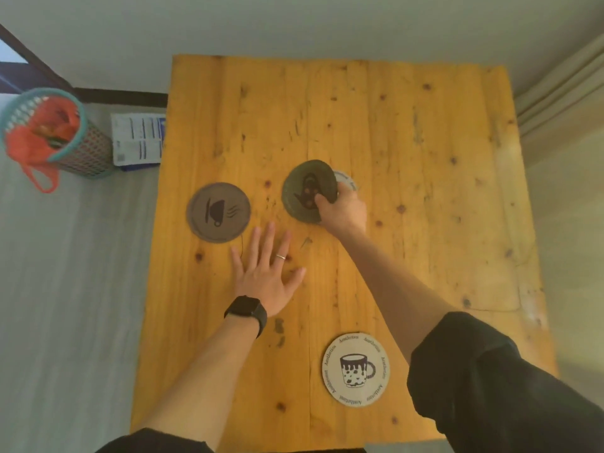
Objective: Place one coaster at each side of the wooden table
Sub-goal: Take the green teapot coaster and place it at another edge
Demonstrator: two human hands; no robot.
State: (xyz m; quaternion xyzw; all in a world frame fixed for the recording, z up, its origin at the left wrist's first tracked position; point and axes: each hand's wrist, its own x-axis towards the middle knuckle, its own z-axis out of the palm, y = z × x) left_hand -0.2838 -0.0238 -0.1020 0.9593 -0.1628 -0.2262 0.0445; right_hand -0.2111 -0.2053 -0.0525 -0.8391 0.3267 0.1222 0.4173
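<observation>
On the wooden table (pixel 408 152) a brown coaster with a steaming cup (pixel 218 212) lies near the left edge. A white coaster with a mug drawing (pixel 356 369) lies near the front edge. My right hand (pixel 343 210) grips a dark green coaster with a kettle print (pixel 304 188) at the table's middle, tilted up off the surface. Behind that hand a sliver of another pale coaster (pixel 347 179) shows, mostly hidden. My left hand (pixel 266 269) rests flat on the wood with fingers spread, just right of the brown coaster, holding nothing.
A teal mesh basket with an orange bag (pixel 49 132) stands on the floor to the left of the table. A white printed package (pixel 139 138) lies beside the table's left edge. A wall runs behind the table's far edge.
</observation>
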